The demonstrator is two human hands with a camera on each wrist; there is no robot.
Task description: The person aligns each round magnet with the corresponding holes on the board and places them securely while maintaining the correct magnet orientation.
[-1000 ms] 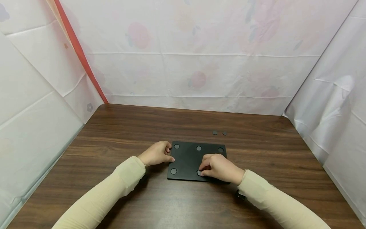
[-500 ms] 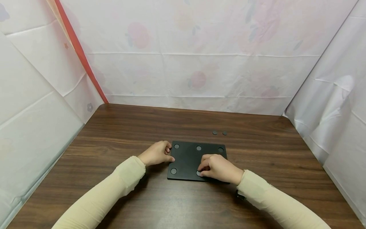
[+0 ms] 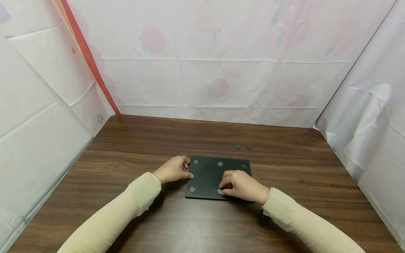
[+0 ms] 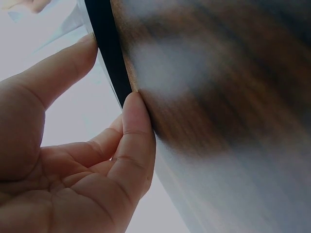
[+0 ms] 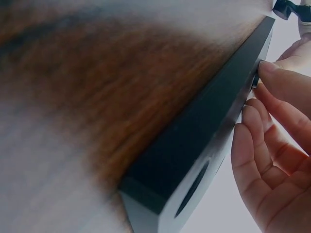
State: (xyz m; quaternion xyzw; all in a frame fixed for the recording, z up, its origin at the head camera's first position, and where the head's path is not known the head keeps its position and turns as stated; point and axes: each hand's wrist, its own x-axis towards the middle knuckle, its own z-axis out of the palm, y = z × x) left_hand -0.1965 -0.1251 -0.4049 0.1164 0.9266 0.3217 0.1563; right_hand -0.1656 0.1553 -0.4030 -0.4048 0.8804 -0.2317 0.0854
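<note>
At the board's (image 3: 206,178) left edge, the half-curled left hand (image 3: 172,170) grips (presumably steadying it); by its near edge, the right hand (image 3: 243,185) pinches a disc (image 3: 219,191).

Floral curtain (image 3: 190,84) backs wooden table (image 3: 142,137); red strip (image 3: 89,58) slants.

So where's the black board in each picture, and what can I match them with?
Head: the black board lies just below the middle, between the left hand and right hand.
Left wrist: black board, a dark strip slanting down from the top, left of middle.
Right wrist: black board, slanting from upper right to bottom middle.
Match them by: the brown wooden table, in all three.
</note>
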